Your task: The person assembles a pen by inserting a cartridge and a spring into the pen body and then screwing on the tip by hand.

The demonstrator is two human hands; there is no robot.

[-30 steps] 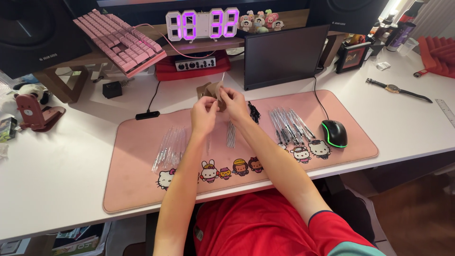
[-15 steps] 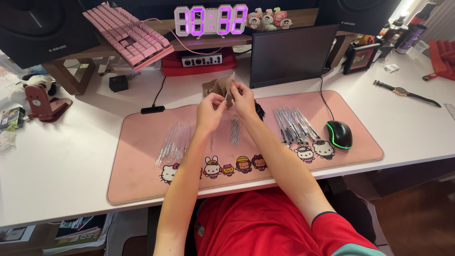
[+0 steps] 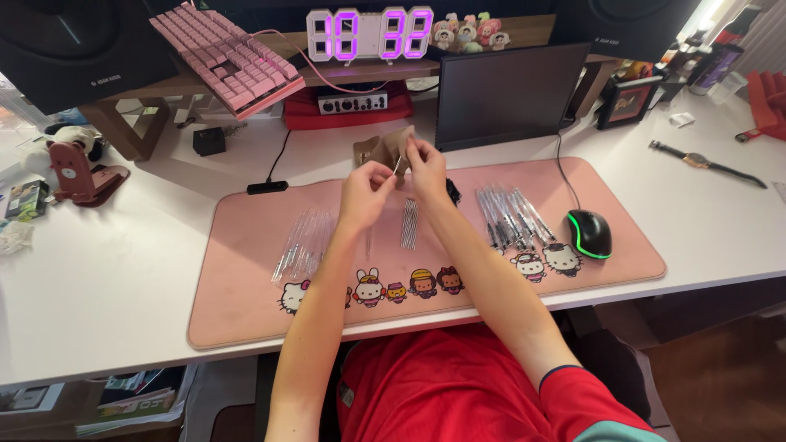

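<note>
Left hand (image 3: 366,191) and right hand (image 3: 426,166), both pinched shut on one thin rod (image 3: 398,166) above the pink mat (image 3: 246,245); aligning the ends squarely probably matters

Both bare forearms reach forward and converge. The left hand (image 3: 366,190) is raised, its fingers (image 3: 383,173) curled in a pinch. The right hand (image 3: 426,164) sits just beside it, slightly higher, fingers (image 3: 407,149) pinched too, the fingertips of both hands nearly meeting.
</note>
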